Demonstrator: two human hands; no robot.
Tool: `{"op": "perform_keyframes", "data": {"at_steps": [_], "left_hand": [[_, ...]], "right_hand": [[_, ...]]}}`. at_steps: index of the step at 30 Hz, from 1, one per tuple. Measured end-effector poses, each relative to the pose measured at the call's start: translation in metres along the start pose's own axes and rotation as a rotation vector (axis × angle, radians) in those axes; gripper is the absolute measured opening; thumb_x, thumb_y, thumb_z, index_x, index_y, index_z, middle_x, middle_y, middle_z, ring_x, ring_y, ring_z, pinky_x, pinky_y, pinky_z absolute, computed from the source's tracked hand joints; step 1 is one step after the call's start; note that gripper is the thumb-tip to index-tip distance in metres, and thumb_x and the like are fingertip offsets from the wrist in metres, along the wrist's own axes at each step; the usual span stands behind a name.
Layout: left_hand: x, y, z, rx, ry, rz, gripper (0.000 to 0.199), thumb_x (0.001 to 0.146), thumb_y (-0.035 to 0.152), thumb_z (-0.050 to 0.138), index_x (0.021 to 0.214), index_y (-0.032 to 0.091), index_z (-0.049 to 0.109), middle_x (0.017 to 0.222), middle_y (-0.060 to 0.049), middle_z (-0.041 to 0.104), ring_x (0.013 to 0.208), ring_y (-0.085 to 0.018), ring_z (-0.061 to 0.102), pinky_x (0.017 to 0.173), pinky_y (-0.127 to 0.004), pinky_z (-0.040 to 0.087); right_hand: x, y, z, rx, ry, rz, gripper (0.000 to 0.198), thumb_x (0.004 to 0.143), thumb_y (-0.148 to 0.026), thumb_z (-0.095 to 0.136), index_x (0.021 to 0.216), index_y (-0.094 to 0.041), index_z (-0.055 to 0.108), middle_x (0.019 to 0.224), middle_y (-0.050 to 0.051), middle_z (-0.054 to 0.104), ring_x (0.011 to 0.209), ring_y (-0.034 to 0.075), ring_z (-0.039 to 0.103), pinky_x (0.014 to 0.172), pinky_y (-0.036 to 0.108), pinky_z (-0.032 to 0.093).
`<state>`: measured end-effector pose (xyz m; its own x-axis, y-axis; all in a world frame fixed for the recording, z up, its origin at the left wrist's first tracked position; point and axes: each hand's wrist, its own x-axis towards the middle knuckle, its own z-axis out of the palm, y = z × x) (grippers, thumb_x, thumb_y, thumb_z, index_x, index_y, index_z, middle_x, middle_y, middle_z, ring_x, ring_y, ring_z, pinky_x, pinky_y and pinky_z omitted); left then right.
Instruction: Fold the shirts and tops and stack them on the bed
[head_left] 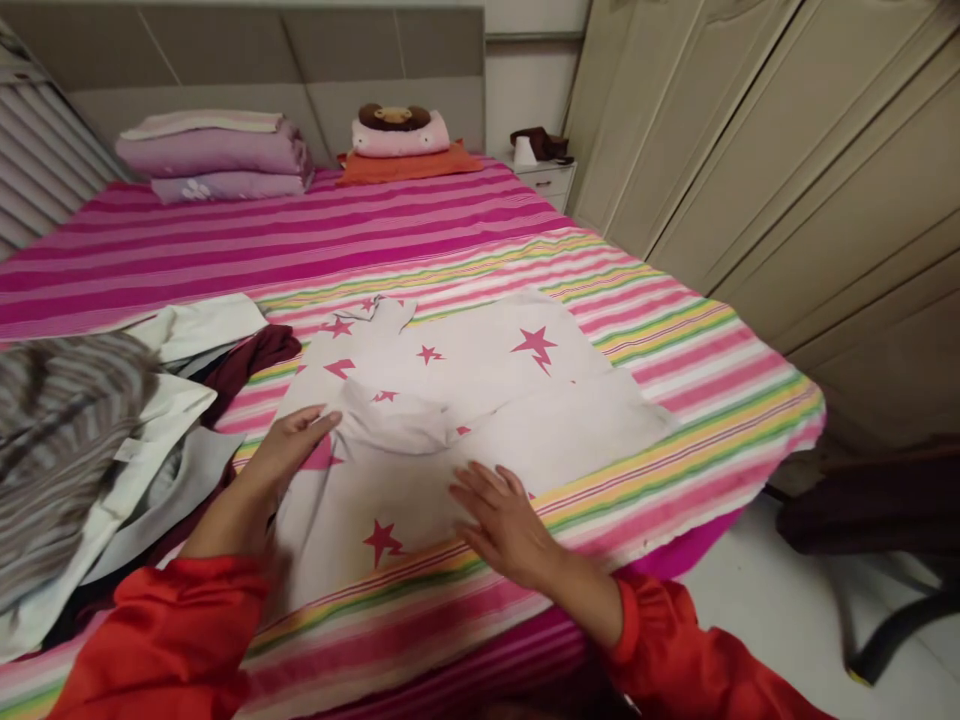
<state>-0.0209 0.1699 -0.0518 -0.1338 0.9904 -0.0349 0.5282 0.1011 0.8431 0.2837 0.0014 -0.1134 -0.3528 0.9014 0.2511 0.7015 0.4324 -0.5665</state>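
Observation:
A whitish garment (510, 390) printed with pinkish-red stars lies spread over the striped bed cover, with a raised fold in its middle and a crumpled part at its far left. At its left side my left hand (296, 445) is closed, thumb and fingers together at the edge of that fold. My right hand (502, 520) rests palm down on the near part of the garment, its fingers apart and holding nothing. Red sleeves cover both forearms.
Rumpled clothes (82, 430) are heaped on the left of the bed. Folded purple bedding (217, 155) and a pink folded item (401, 135) on an orange cloth stand near the headboard. Wardrobe doors (720, 120) line the right; a dark chair (877, 500) is beside the bed.

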Motion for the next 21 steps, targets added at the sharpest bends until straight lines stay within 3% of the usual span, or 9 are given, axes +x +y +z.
{"op": "perform_keyframes", "data": {"at_steps": [4, 6, 7, 8, 9, 12, 15, 18, 21], "left_hand": [[-0.005, 0.017, -0.004, 0.012, 0.384, 0.423, 0.039, 0.087, 0.042, 0.055, 0.111, 0.013, 0.065, 0.126, -0.012, 0.066, 0.123, -0.025, 0.057, 0.112, -0.048, 0.039], [-0.023, 0.024, 0.001, 0.096, 0.619, 0.487, 0.036, 0.091, 0.032, 0.05, 0.117, 0.01, 0.062, 0.135, -0.016, 0.059, 0.131, -0.027, 0.051, 0.115, -0.05, 0.036], [-0.037, 0.026, 0.009, 0.126, 0.674, 0.491, 0.036, 0.092, 0.03, 0.048, 0.12, 0.009, 0.061, 0.135, -0.017, 0.059, 0.13, -0.028, 0.052, 0.114, -0.051, 0.037], [-0.054, 0.027, 0.021, 0.147, 0.667, 0.494, 0.038, 0.093, 0.029, 0.047, 0.122, 0.009, 0.06, 0.134, -0.017, 0.06, 0.129, -0.028, 0.052, 0.112, -0.051, 0.04], [-0.072, 0.026, 0.036, 0.145, 0.57, 0.499, 0.038, 0.095, 0.029, 0.044, 0.125, 0.011, 0.058, 0.132, -0.016, 0.062, 0.126, -0.027, 0.055, 0.109, -0.051, 0.043], [-0.122, 0.013, 0.092, 0.194, 0.095, 0.516, 0.042, 0.098, 0.032, 0.035, 0.135, 0.018, 0.051, 0.142, -0.012, 0.055, 0.133, -0.025, 0.05, 0.109, -0.048, 0.045], [-0.143, -0.007, 0.124, 0.368, -0.054, 0.533, 0.046, 0.096, 0.032, 0.034, 0.137, 0.019, 0.051, 0.144, -0.013, 0.053, 0.134, -0.028, 0.048, 0.11, -0.052, 0.043], [-0.136, -0.026, 0.113, 0.631, -0.01, 0.483, 0.047, 0.092, 0.039, 0.043, 0.136, 0.026, 0.053, 0.145, -0.009, 0.052, 0.138, -0.034, 0.042, 0.111, -0.058, 0.038], [-0.128, -0.045, 0.074, 0.773, 0.081, 0.413, 0.053, 0.093, 0.043, 0.037, 0.14, 0.022, 0.049, 0.148, -0.011, 0.049, 0.141, -0.036, 0.036, 0.11, -0.06, 0.036]], "right_hand": [[-0.007, -0.015, 0.009, -0.042, -0.059, -0.005, 0.049, 0.093, -0.034, 0.053, 0.14, -0.025, 0.049, 0.15, 0.009, 0.047, 0.144, 0.029, 0.03, 0.114, 0.057, 0.025], [-0.007, -0.018, 0.009, -0.054, -0.04, 0.016, 0.046, 0.094, -0.032, 0.052, 0.139, -0.023, 0.05, 0.149, 0.011, 0.048, 0.145, 0.029, 0.03, 0.115, 0.056, 0.023], [-0.005, -0.021, 0.01, -0.053, -0.031, 0.025, 0.045, 0.095, -0.03, 0.05, 0.139, -0.023, 0.05, 0.148, 0.011, 0.049, 0.144, 0.028, 0.03, 0.115, 0.055, 0.023], [-0.003, -0.023, 0.012, -0.049, -0.026, 0.03, 0.044, 0.096, -0.027, 0.048, 0.139, -0.022, 0.05, 0.148, 0.011, 0.049, 0.145, 0.027, 0.03, 0.116, 0.054, 0.024], [0.001, -0.027, 0.014, -0.046, -0.032, 0.027, 0.044, 0.096, -0.025, 0.046, 0.14, -0.022, 0.049, 0.148, 0.01, 0.049, 0.145, 0.025, 0.029, 0.116, 0.053, 0.024], [0.015, -0.034, 0.024, -0.063, -0.081, -0.002, 0.048, 0.096, -0.026, 0.044, 0.145, -0.022, 0.043, 0.149, 0.009, 0.048, 0.145, 0.024, 0.028, 0.116, 0.054, 0.024], [0.028, -0.023, 0.026, -0.138, -0.079, 0.015, 0.049, 0.097, -0.032, 0.044, 0.146, -0.023, 0.041, 0.153, 0.007, 0.043, 0.145, 0.027, 0.029, 0.116, 0.058, 0.023], [0.028, 0.012, 0.007, -0.245, -0.009, 0.078, 0.05, 0.097, -0.041, 0.046, 0.144, -0.025, 0.044, 0.154, 0.005, 0.041, 0.144, 0.03, 0.031, 0.116, 0.06, 0.023], [0.014, 0.062, -0.029, -0.382, 0.081, 0.226, 0.048, 0.098, -0.041, 0.044, 0.143, -0.026, 0.047, 0.152, 0.005, 0.044, 0.142, 0.031, 0.034, 0.114, 0.059, 0.024]]}}
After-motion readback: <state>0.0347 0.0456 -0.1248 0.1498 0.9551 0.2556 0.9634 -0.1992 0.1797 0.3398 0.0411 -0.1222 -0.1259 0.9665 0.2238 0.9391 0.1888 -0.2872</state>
